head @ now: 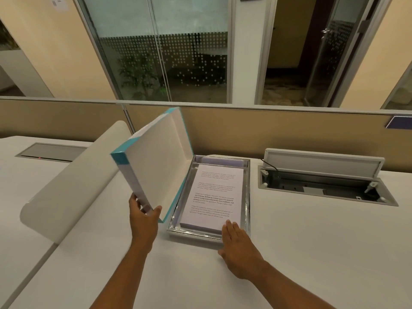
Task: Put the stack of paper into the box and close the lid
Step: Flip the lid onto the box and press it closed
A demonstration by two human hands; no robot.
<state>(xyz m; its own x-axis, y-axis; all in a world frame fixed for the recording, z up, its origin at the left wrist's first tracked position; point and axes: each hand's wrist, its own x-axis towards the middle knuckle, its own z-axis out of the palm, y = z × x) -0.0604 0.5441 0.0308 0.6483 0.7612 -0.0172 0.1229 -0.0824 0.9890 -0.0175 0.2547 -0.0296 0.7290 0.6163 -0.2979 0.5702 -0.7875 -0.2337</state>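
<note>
A stack of white printed paper [215, 195] lies flat inside a shallow box with a silvery rim [247, 197] on the white desk. The box's lid [156, 166], white inside with teal edges, stands raised and tilted on the box's left side. My left hand [143, 216] grips the lid's near corner, thumb on the inner face. My right hand [239, 248] lies flat and open on the box's near right corner, fingertips touching the paper's corner.
A curved white divider [73, 181] rises from the desk to the left of the lid. An open cable hatch [323, 181] with a raised flap sits to the right. A beige partition [289, 134] runs along the desk's far edge.
</note>
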